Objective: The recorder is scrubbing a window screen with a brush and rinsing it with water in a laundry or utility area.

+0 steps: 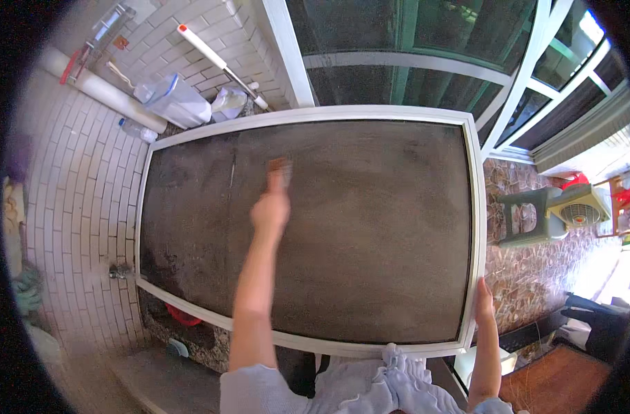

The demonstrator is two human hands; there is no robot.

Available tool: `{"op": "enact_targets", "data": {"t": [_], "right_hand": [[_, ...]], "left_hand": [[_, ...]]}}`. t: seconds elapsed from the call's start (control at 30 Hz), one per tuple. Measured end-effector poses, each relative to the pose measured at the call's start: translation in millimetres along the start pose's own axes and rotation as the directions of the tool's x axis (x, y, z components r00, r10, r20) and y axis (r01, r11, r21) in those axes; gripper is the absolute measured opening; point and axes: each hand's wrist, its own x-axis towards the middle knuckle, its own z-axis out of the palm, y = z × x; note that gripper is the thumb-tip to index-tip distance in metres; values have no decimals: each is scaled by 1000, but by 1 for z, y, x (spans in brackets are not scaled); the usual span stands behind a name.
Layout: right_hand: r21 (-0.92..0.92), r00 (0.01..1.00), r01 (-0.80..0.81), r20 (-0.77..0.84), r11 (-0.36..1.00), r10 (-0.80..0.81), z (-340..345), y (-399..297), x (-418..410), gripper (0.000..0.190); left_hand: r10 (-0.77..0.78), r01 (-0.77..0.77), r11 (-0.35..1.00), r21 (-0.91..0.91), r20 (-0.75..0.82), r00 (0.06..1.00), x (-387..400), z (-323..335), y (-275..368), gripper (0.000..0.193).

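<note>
In front of me lies a large mesh window screen [377, 222] in a white frame, its dark surface marked by dusty smears and one pale streak near the left. My left hand [272, 209] reaches over the left half of the mesh, with a small brown block or brush [279, 166] in its fingers. Motion blur hides the exact kind of that object and whether it touches the mesh. At the lower right, my right hand [483, 302] grips the outer side of the frame.
Beyond the screen stand a plastic container [178, 103] and a white-handled pole [203, 46] by a tiled wall [82, 207]. A tap [117, 272] juts out at left. Glass doors [413, 57] rise behind. At right, a box fan [579, 213] sits by a green stool [527, 217].
</note>
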Motion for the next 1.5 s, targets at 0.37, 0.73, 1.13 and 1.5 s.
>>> {"op": "enact_targets", "data": {"t": [0.37, 0.73, 1.13, 1.5], "right_hand": [[-114, 990, 26, -138, 993, -42, -12, 15, 6, 55], [71, 997, 22, -77, 997, -17, -27, 32, 25, 49], [-68, 993, 77, -82, 995, -82, -64, 66, 40, 56], [-83, 995, 69, -71, 994, -75, 7, 11, 1, 57]], "left_hand": [[-90, 132, 887, -442, 115, 989, -8, 3, 81, 86], [339, -316, 935, -159, 146, 930, 20, -16, 72, 83], [56, -99, 978, -184, -228, 972, 130, -25, 10, 60], [866, -862, 500, -85, 47, 498, -90, 124, 300, 60]]}}
